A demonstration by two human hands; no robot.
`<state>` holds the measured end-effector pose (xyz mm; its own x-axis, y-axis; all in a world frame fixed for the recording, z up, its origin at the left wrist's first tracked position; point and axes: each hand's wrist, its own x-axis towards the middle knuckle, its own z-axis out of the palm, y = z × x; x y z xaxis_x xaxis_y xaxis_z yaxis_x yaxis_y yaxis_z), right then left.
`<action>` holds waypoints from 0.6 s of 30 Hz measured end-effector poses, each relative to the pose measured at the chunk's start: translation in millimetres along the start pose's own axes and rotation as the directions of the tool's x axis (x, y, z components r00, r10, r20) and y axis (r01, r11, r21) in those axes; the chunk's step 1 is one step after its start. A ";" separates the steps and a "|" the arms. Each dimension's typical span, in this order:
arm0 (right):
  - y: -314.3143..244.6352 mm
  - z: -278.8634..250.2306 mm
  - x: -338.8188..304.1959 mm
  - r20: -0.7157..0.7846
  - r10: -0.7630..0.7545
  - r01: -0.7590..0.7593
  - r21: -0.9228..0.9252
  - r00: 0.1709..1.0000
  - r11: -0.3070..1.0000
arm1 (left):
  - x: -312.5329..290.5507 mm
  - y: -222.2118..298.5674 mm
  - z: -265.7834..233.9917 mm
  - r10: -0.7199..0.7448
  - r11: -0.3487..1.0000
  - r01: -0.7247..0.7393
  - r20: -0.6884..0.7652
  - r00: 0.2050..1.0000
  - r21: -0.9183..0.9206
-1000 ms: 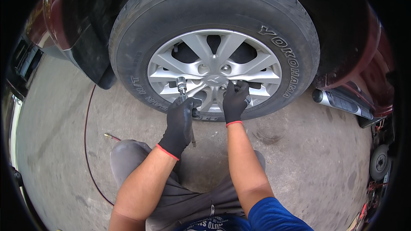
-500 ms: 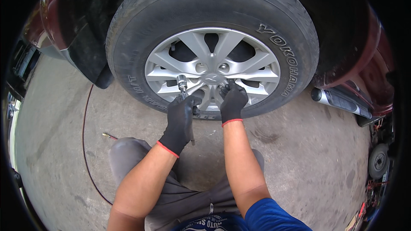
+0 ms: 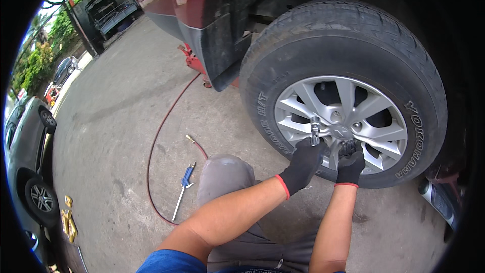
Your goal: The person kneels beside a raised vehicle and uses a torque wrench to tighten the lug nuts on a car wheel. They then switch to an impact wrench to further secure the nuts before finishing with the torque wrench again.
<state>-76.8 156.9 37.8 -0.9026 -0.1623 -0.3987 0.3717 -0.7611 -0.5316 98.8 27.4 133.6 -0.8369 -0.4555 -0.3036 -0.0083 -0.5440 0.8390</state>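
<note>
A silver alloy wheel (image 3: 348, 99) with a black tyre (image 3: 268, 71) stands in front of me, mounted on a dark red vehicle. My left hand (image 3: 306, 160), in a black glove with a red cuff, is closed round a socket wrench (image 3: 315, 130). Its chrome socket points up before the left spokes, while the glove hides much of the handle. Just below the wheel's centre cap (image 3: 339, 131), my gloved right hand (image 3: 350, 165) has its fingers drawn together by the lower lug holes. Whatever they pinch, if anything, is hidden.
On the concrete at left lie a blue air blow gun (image 3: 187, 177) and a dark red hose (image 3: 151, 164) with a brass fitting. A red floor jack (image 3: 192, 61) shows beyond the bumper. Yellow metal pieces (image 3: 68, 222) lie near a parked grey car (image 3: 30, 156).
My view has swung left, so the wheel sits farther right and the blow gun, jack and grey car appear. Both hands stay at the wheel, the left still gripping the socket wrench.
</note>
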 end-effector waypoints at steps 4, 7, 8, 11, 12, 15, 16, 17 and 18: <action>-8.0 -20.2 30.3 0.037 0.056 -0.054 -0.031 0.998 0.998 | 0.1 -7.0 0.2 0.133 0.991 -0.134 0.031 0.991 0.017; -5.9 -33.8 49.0 0.108 0.133 -0.139 0.057 0.985 0.989 | -2.7 -6.4 2.5 0.103 0.988 -0.101 -0.015 0.995 0.114; -4.6 -36.9 52.8 0.179 0.170 -0.182 0.052 0.969 0.982 | -3.7 -5.8 3.1 0.092 0.990 -0.089 -0.025 0.995 0.111; -4.1 -42.0 54.3 0.221 0.153 -0.161 0.018 0.963 0.987 | -4.7 -5.8 4.7 0.130 0.990 -0.129 -0.022 0.991 0.058; -4.9 -41.1 52.4 0.159 0.135 -0.135 -0.006 0.978 0.991 | -4.3 -6.6 5.3 0.118 0.991 -0.117 -0.020 0.993 0.067; -8.3 -34.2 39.0 0.179 0.101 -0.093 -0.056 0.979 0.994 | -1.3 -10.6 4.9 0.126 0.990 -0.126 0.007 0.992 0.063; -8.6 -29.3 34.1 0.140 0.087 -0.080 -0.056 0.986 0.995 | 0.0 -12.2 4.4 0.125 0.990 -0.126 0.010 0.992 0.058; -7.7 -25.6 27.8 0.134 0.075 -0.072 -0.027 0.988 0.997 | 1.6 -13.6 4.3 0.122 0.992 -0.122 0.014 0.992 0.041; -6.1 -21.0 22.0 0.116 0.022 -0.012 -0.090 0.993 0.996 | 3.0 -14.7 3.9 0.119 0.993 -0.119 0.018 0.993 0.024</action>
<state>-94.4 171.2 16.6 -0.9132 -0.2510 -0.3211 0.4004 -0.6993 -0.5922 94.3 36.8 122.1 -0.8418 -0.5038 -0.1935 0.0783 -0.4687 0.8799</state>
